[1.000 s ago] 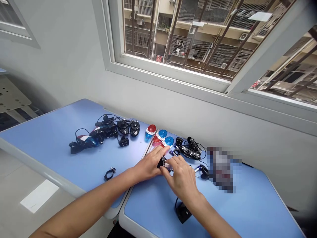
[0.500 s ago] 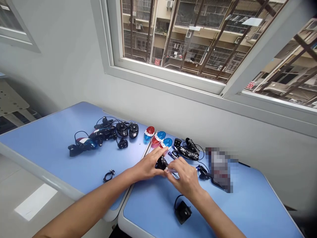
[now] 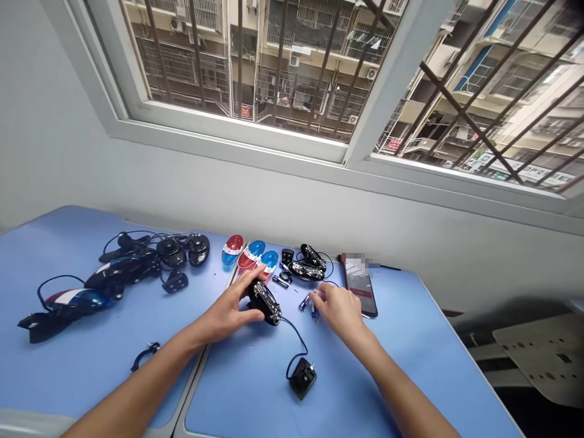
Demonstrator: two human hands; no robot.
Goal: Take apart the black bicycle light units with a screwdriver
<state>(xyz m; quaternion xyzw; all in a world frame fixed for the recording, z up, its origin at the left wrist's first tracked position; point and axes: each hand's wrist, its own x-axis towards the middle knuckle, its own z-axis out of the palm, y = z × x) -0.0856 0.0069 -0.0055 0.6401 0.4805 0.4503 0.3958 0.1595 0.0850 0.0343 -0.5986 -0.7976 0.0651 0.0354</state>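
Note:
My left hand (image 3: 225, 307) is shut around a black and chrome bicycle light unit (image 3: 265, 303) resting on the blue table (image 3: 255, 395). A thin cable runs from the unit to a small square black box (image 3: 302, 378) nearer me. My right hand (image 3: 338, 313), off to the right of the unit, pinches a slim battery (image 3: 316, 294) between its fingertips. Two more slim blue batteries (image 3: 305, 302) lie just beyond those fingers. The unit's underside is hidden.
Red and blue lens shells (image 3: 250, 254) stand in a row beyond my hands, beside black housings (image 3: 305, 271). Assembled lights (image 3: 123, 271) and a black clamp ring (image 3: 146, 356) lie left. A phone (image 3: 360, 292) lies right; the wall and barred window rise behind.
My right hand has moved off the black unit, rightward, with the battery. The unit now sits separately in my left hand. The view has swung left, shifting everything in the picture.

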